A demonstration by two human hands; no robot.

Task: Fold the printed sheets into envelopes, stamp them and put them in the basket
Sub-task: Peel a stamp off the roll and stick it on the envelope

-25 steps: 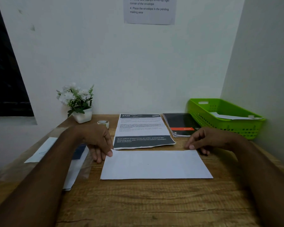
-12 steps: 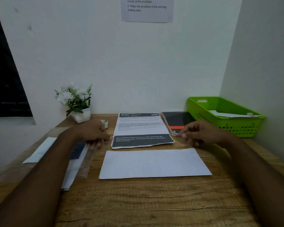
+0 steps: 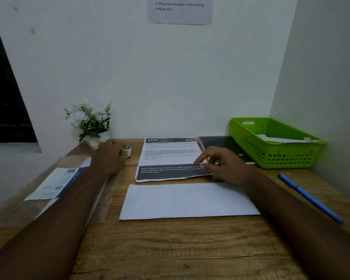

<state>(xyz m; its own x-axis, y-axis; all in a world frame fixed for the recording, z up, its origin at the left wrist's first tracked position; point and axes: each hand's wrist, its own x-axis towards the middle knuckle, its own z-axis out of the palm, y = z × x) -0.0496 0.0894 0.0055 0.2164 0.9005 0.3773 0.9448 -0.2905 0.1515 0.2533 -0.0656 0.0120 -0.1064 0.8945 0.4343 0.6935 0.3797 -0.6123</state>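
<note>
White folded sheet [image 3: 188, 201]: both hands have left it.
Left hand [image 3: 109, 156] now at tape roll [image 3: 126, 152], grip unclear; right hand [image 3: 224, 168] pinches printed sheet [image 3: 168, 156] at its edge.

Top edge crops the wall notice [image 3: 179, 11]; the left hand [image 3: 107, 156] covers part of the tape roll [image 3: 127, 152]; the printed sheet [image 3: 170, 156] carries illegibly small text.

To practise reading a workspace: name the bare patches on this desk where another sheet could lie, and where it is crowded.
Widest bare wood: the near edge, in front of the blank white sheet. A small patch between green basket and blue pen. Crowded: back row, potted flowers to basket; left side, under papers.
</note>
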